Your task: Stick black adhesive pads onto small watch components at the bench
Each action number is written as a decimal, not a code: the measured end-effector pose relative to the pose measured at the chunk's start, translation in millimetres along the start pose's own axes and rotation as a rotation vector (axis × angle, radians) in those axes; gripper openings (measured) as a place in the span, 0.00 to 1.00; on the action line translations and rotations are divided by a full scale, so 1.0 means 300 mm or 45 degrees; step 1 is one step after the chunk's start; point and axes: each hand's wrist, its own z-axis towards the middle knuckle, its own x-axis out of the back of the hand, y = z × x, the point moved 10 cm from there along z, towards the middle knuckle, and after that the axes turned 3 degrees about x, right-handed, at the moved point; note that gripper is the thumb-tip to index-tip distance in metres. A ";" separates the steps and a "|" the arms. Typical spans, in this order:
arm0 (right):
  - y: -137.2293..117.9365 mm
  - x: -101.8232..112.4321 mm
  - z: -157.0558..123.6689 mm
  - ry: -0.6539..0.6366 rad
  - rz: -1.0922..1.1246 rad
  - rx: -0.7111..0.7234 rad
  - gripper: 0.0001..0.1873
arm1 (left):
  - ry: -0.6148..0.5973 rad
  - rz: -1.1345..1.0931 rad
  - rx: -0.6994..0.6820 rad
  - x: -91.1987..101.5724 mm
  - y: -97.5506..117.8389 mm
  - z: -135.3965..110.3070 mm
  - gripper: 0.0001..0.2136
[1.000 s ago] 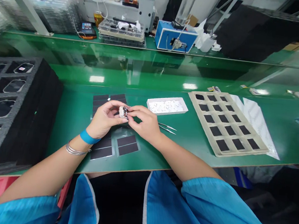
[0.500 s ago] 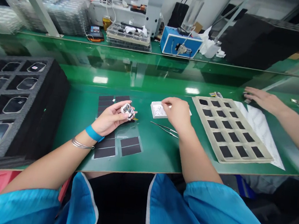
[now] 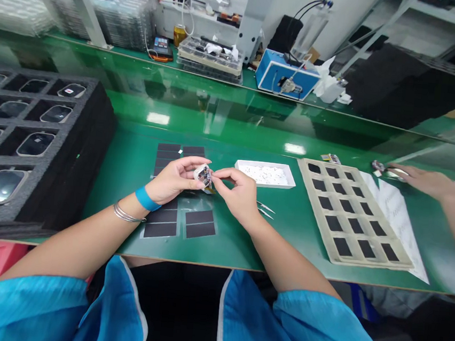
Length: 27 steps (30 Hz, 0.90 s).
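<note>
Head view: small electronic part [image 3: 203, 175], pale shell with exposed internals, is up off the bench between the two hands, open face turned toward the right one. Left hand [image 3: 176, 180] has it clamped, thumb in front, fingers behind; grip firm-looking, no gap. Right hand [image 3: 241, 196] has thumb and forefinger closed together, tips at the part's right edge; can't tell whether they pinch the part itself or some tiny piece, the tips hide it. Yellowish bit shows under the part, too small to identify. Below: clear sheets with black strips [image 3: 160, 229] on the green bench [image 3: 223, 251]. Tweezers [image 3: 266, 212] lie just right of the right hand, points showing, rest hidden behind it. White box [image 3: 286, 185] with small specks inside sits beyond them. Further right, beige tray [image 3: 344, 225] with black pads in its compartments; far left, dark foam block [image 3: 73, 188] with framed pieces in its slots. Vs half a second ago: right hand was over the white box, now at the part; left grip kept, part rotated; tweezers were mostly exposed. Another person's hand [image 3: 423, 181], at right, is also in the earlier frame, now beside small items there.
</note>
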 end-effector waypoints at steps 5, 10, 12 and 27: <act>-0.074 -0.036 -0.020 -0.071 -0.334 0.324 0.08 | 0.049 0.010 -0.017 0.007 -0.018 -0.002 0.25; -0.017 -0.038 -0.003 -0.078 -0.113 0.133 0.05 | 0.026 -0.080 0.067 0.008 -0.033 0.000 0.26; 0.050 -0.055 0.000 -0.108 0.281 -0.138 0.11 | -0.008 -0.113 0.063 0.005 -0.014 -0.002 0.26; 0.049 -0.061 -0.017 -0.548 0.951 -0.675 0.17 | -0.140 -0.138 0.086 -0.012 0.012 -0.011 0.26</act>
